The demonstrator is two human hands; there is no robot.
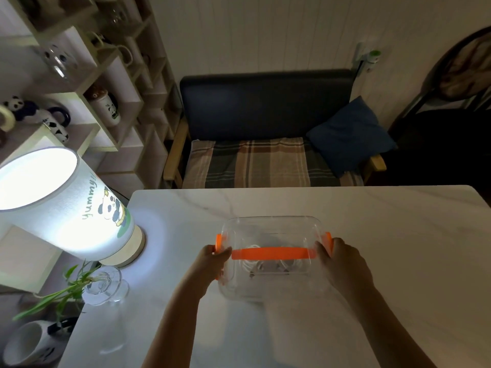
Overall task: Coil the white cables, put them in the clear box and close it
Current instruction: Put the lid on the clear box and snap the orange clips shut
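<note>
The clear box (271, 229) stands in the middle of the white table (385, 235), its clear lid on top and an orange handle (269, 253) lying across it. Inside, white cables (249, 261) show faintly through the plastic. My left hand (212, 264) grips the box's left end, fingers on the orange clip (218, 241) there. My right hand (342, 258) holds the right end, fingers on the other orange clip (329, 239).
A lit table lamp (66, 208) with a panda picture stands at the table's left edge. Beside it are a glass vase (105, 285) with a green plant and a panda mug (29, 343). Behind the table is a dark sofa (265, 107) with a blue cushion.
</note>
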